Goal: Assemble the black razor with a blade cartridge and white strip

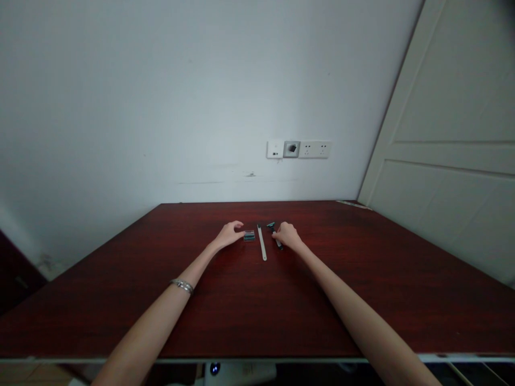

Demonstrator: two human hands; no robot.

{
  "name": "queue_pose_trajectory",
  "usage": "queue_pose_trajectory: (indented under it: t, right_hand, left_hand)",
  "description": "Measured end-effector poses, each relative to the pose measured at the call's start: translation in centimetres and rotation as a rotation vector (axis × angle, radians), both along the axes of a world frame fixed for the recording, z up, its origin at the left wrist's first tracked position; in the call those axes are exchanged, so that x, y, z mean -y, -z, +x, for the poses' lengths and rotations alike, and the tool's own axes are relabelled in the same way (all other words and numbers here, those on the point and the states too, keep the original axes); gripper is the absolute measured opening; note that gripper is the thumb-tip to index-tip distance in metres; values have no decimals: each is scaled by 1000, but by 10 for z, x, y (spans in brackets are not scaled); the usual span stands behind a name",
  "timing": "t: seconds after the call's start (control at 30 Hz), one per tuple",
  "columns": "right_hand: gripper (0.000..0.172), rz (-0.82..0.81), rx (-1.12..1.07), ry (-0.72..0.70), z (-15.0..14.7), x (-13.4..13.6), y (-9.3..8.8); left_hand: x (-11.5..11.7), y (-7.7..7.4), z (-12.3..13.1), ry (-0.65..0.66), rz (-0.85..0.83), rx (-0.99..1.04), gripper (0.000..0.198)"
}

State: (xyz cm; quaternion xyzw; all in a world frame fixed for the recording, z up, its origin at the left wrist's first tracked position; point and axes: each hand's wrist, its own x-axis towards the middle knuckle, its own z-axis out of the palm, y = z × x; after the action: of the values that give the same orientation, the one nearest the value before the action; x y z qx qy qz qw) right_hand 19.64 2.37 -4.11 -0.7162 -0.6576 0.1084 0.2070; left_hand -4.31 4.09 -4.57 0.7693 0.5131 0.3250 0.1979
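My right hand (pixel 287 234) is closed around the handle of a razor (pixel 278 244), whose head points away from me toward the wall. A slim white toothbrush-like stick (pixel 262 244) with a dark far end lies to the left of the razor on the table. Further left is a small, flat teal-and-clear case (pixel 249 236), perhaps for blades. Beside its left edge is my left hand (pixel 230 234), fingers apart and curved, the thumb at or very near the case. A silver bracelet circles my left wrist.
The dark red wooden table (pixel 257 311) reaches to a pale wall with a row of sockets (pixel 298 149). A white panelled door (pixel 450 161) stands at the right. A thin pale strip (pixel 354 204) lies at the far right corner.
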Motion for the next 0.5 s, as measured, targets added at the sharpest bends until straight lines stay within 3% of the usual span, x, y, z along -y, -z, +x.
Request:
queue_pose_trajectory:
  t: [0.5]
  right_hand:
    - [31, 4, 37, -17, -1, 7, -4]
  left_hand:
    - [8, -6, 4, 10, 6, 5, 38]
